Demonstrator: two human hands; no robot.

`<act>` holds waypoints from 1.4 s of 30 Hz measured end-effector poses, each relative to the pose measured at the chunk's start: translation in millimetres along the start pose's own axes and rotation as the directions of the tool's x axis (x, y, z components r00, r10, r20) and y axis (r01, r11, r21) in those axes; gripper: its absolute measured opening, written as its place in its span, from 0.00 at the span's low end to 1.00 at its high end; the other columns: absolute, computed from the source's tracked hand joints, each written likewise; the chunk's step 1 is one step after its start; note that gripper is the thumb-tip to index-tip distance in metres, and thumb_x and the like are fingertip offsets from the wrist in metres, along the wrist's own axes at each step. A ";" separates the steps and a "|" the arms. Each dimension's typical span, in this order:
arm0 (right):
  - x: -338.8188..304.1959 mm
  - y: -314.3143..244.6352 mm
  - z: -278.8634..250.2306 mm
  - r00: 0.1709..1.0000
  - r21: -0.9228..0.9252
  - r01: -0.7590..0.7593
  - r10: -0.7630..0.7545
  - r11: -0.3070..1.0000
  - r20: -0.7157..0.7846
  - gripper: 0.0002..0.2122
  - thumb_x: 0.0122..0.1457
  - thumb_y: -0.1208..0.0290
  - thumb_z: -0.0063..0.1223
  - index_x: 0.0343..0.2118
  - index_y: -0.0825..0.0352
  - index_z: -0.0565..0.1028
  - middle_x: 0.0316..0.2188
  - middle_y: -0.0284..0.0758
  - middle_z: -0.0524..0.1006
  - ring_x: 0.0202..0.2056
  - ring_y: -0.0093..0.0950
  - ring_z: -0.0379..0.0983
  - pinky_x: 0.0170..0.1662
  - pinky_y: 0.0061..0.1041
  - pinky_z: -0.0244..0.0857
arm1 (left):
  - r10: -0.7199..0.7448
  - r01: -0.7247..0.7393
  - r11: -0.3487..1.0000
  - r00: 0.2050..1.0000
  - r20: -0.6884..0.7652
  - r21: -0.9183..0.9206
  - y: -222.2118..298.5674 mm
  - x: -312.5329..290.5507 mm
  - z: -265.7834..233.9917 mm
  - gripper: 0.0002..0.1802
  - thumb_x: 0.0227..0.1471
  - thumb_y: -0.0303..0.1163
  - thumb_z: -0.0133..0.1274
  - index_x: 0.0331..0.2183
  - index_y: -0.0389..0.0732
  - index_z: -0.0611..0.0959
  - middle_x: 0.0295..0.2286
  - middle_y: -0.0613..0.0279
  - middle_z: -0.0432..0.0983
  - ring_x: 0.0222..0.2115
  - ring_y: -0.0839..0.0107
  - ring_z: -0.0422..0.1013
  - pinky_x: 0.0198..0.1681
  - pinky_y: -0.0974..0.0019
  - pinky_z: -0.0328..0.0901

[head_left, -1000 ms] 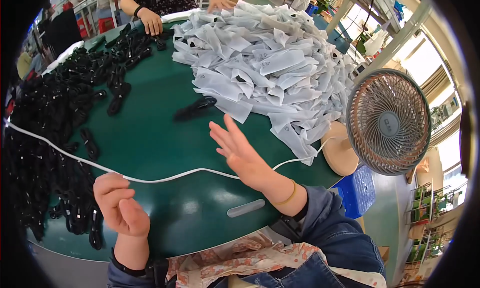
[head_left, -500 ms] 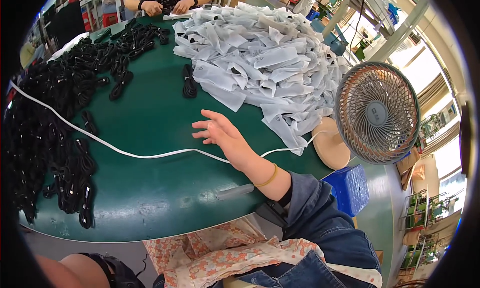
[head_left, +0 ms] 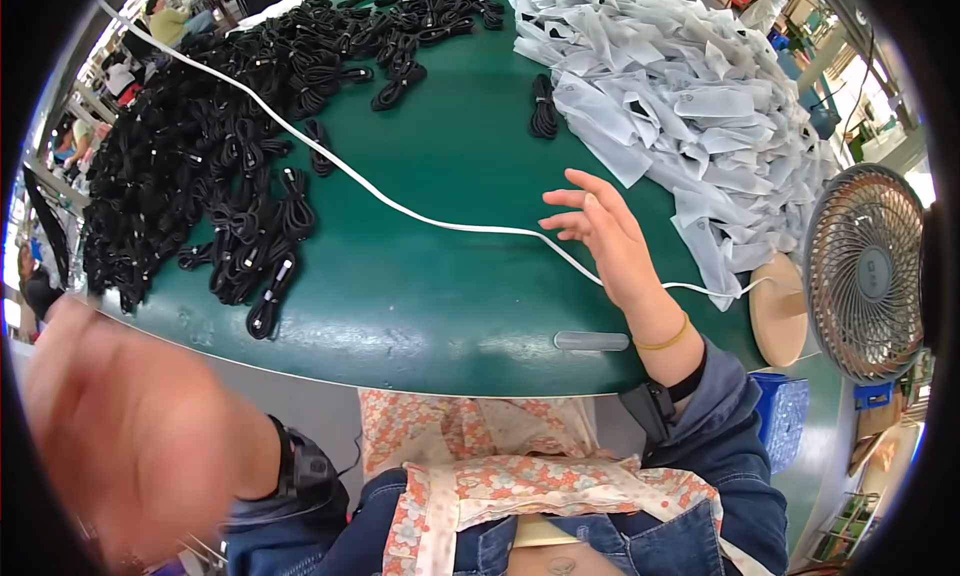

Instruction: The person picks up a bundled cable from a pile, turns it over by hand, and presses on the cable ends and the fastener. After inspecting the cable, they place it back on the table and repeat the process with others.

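Observation:
My right hand [head_left: 610,236] hovers over the green table [head_left: 430,166] with its fingers apart and nothing in them. A white cord [head_left: 450,224] runs across the table, passing by that hand's wrist. My left hand [head_left: 140,436] is raised very near the camera at the lower left, smeared by motion, so its fingers do not read clearly. Beyond it, a large heap of coiled black cables [head_left: 150,176] covers the table's left side. One separate black cable bundle [head_left: 543,106] lies beyond my right hand, beside a big pile of whitish pouches [head_left: 715,106].
A grey fan [head_left: 868,276] on a round tan base [head_left: 778,321] stands at the right, joined to the white cord. A clear flat strip [head_left: 591,341] lies at the table's near edge. Below on the right is a blue bin [head_left: 783,421].
The view has swung left, so the table's contents sit farther right in the picture. My left hand has risen into view close to the camera. My right hand keeps its spread pose.

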State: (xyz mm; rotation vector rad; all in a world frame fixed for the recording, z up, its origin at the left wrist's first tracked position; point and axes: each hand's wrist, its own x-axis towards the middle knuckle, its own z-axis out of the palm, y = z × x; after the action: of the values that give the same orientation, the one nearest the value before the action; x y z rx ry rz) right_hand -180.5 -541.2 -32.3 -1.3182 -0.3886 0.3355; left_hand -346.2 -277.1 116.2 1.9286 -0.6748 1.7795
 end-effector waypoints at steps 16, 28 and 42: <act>-13.9 -0.9 -3.9 0.993 -0.032 -0.059 0.062 0.998 0.099 0.16 0.56 0.65 0.35 0.45 0.66 0.57 0.37 0.33 0.65 0.34 0.22 0.64 0.39 0.20 0.56 | -0.736 0.227 0.660 0.384 0.557 0.716 -52.1 -172.1 14.9 0.20 0.41 0.25 0.46 0.40 0.34 0.65 0.49 0.51 0.47 0.48 0.53 0.49 0.48 0.62 0.50; -10.0 1.6 0.1 0.985 0.020 -0.079 0.075 0.997 0.154 0.15 0.55 0.70 0.37 0.44 0.68 0.58 0.36 0.36 0.65 0.33 0.22 0.64 0.39 0.21 0.57 | -0.708 0.462 0.702 0.368 0.603 0.542 -13.6 -120.3 25.4 0.17 0.37 0.22 0.49 0.34 0.33 0.67 0.38 0.48 0.61 0.38 0.53 0.60 0.39 0.63 0.57; -19.1 -12.9 -0.7 0.958 0.112 0.057 -0.086 0.992 0.274 0.20 0.50 0.75 0.44 0.47 0.70 0.57 0.32 0.34 0.67 0.32 0.19 0.64 0.37 0.18 0.57 | -0.276 0.852 0.514 0.273 0.922 -0.099 -7.5 -99.6 152.7 0.19 0.31 0.23 0.55 0.32 0.35 0.72 0.21 0.58 0.68 0.22 0.72 0.66 0.24 0.73 0.59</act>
State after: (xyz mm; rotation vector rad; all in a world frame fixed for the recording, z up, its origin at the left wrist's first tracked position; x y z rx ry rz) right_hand -197.0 -553.2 -21.5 -1.1547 -0.6462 0.4761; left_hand -227.2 -358.1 4.2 2.0178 -0.5082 -0.0227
